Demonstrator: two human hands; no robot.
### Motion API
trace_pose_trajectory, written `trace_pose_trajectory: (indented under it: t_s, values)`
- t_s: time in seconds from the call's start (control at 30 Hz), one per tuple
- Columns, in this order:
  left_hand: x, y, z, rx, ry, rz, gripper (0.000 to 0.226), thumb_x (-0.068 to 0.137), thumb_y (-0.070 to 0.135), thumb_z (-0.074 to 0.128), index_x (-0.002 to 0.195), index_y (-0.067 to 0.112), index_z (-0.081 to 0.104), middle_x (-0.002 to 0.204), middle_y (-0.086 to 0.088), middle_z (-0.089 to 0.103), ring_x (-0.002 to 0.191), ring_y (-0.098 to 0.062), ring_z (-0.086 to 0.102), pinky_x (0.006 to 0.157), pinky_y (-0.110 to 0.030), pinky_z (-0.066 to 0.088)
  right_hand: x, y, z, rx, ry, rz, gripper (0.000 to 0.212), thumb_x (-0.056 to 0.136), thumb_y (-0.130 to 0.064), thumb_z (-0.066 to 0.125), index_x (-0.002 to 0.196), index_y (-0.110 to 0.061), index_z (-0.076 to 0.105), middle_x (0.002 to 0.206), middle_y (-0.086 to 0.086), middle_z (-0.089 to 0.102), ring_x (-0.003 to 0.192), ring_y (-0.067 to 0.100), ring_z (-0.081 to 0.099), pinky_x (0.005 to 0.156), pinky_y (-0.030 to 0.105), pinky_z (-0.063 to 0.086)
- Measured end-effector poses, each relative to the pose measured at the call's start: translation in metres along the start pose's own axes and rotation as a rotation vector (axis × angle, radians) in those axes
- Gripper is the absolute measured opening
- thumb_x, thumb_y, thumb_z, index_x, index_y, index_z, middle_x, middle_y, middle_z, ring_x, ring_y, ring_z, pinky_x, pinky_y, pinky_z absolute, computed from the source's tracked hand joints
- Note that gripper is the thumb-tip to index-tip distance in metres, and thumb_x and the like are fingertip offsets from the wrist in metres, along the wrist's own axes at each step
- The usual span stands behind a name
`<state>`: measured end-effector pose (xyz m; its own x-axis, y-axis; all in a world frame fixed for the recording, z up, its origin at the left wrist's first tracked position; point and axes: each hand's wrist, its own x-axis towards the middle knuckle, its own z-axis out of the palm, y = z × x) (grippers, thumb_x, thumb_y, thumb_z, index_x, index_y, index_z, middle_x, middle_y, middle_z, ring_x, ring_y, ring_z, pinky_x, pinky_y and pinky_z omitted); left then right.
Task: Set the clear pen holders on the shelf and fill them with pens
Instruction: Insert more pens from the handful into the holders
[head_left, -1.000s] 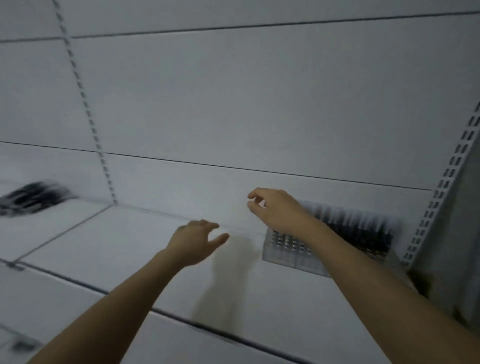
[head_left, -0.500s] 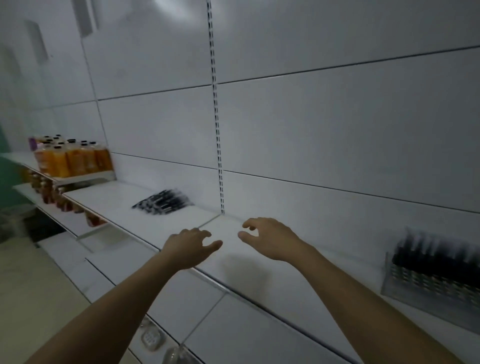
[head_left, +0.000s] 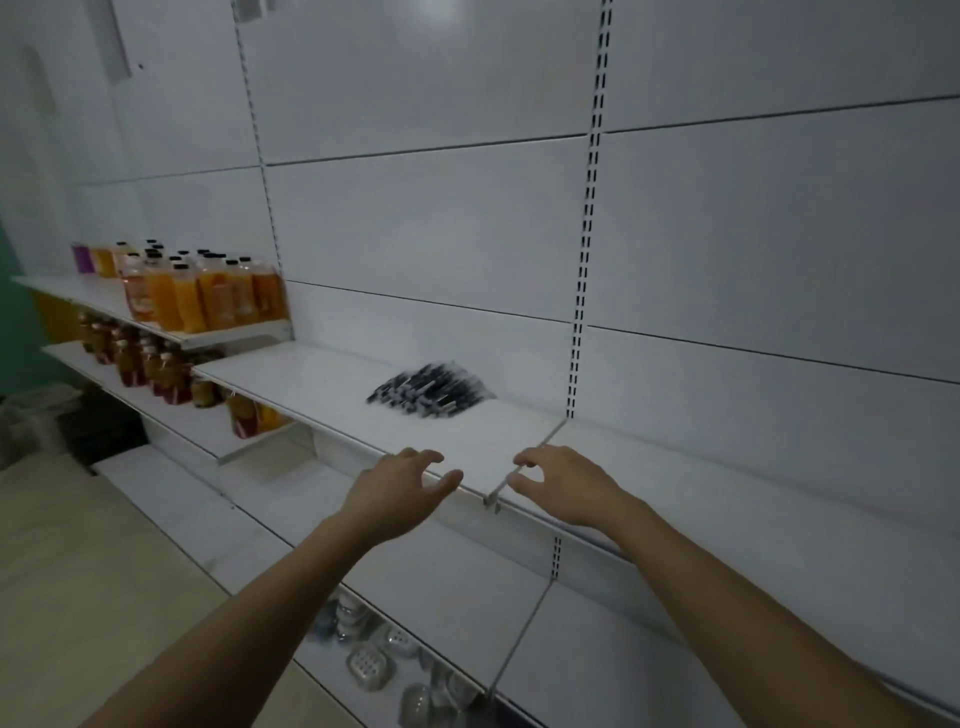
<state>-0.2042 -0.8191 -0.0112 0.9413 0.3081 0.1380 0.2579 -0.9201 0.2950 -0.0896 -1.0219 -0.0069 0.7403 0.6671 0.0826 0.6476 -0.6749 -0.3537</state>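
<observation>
White shelving runs along a pale panelled wall, and we stand before the middle shelf (head_left: 332, 384), our arms stretched over its front edge. Both hands are empty, fingers loosely spread: the left hand (head_left: 400, 483) hovers at the front edge, the right hand (head_left: 566, 480) just beside it, over the seam where two shelf boards meet.

What matters for the reach is the heap of pens (head_left: 431, 391). It lies beyond our hands, toward the back edge of the shelf and slightly to the left, so the left hand looks a little nearer. The pens lie roughly parallel, their long axis running along the shelf from left front to right back.

They look dark with pale bands, slim and loosely piled; blur hides finer detail. We see no clear pen holder from here. Orange bottles (head_left: 208, 291) stand farther left on a higher shelf.
</observation>
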Motion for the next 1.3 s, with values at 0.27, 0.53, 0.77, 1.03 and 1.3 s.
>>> trace_pose_trajectory:
  t_s: [0.27, 0.53, 0.77, 1.03, 1.3]
  values:
    - [0.06, -0.06, 0.023, -0.143, -0.001, 0.009, 0.054, 0.096, 0.061, 0.046, 0.14, 0.031, 0.049, 0.143, 0.003, 0.052, 0.127, -0.018, 0.05, 0.102, -0.039, 0.045, 0.1, 0.008, 0.039, 0.057, -0.004, 0.055, 0.051, 0.099, -0.055, 0.043, 0.141, -0.027, 0.049, 0.145, -0.003, 0.048, 0.131, 0.018, 0.044, 0.106, 0.039, 0.039]
    - [0.151, -0.084, 0.056, -0.218, 0.097, 0.085, 0.046, 0.096, 0.038, 0.059, 0.139, 0.023, 0.051, 0.137, 0.002, 0.055, 0.128, -0.019, 0.044, 0.105, -0.035, 0.04, 0.234, 0.05, 0.068, 0.127, 0.064, 0.213, 0.05, 0.101, -0.042, 0.048, 0.143, -0.016, 0.047, 0.149, 0.006, 0.043, 0.134, 0.026, 0.042, 0.11, 0.038, 0.037]
    - [0.242, -0.071, 0.088, -0.129, 0.15, 0.18, 0.053, 0.09, 0.031, 0.067, 0.137, 0.011, 0.053, 0.138, -0.009, 0.052, 0.13, -0.031, 0.041, 0.108, -0.037, 0.032, 0.26, 0.061, 0.103, -0.085, 0.273, 0.188, 0.034, 0.1, -0.029, 0.046, 0.13, -0.017, 0.056, 0.131, 0.003, 0.053, 0.119, 0.025, 0.044, 0.097, 0.034, 0.036]
    - [0.301, -0.065, 0.101, 0.017, 0.117, 0.075, 0.067, 0.093, 0.046, 0.055, 0.147, 0.013, 0.032, 0.151, -0.008, 0.032, 0.144, -0.03, 0.021, 0.117, -0.039, 0.02, 0.259, 0.065, 0.1, -0.002, 0.297, 0.183, 0.028, 0.097, -0.031, 0.05, 0.123, -0.024, 0.058, 0.123, -0.008, 0.051, 0.115, 0.016, 0.042, 0.094, 0.029, 0.034]
    - [0.319, -0.054, 0.099, 0.078, 0.027, 0.018, 0.045, 0.094, 0.045, 0.053, 0.117, 0.007, 0.047, 0.125, -0.015, 0.046, 0.119, -0.033, 0.04, 0.103, -0.037, 0.031, 0.26, 0.068, 0.099, 0.04, 0.308, 0.179, 0.027, 0.097, -0.03, 0.052, 0.123, -0.025, 0.06, 0.121, -0.01, 0.051, 0.115, 0.013, 0.041, 0.093, 0.029, 0.033]
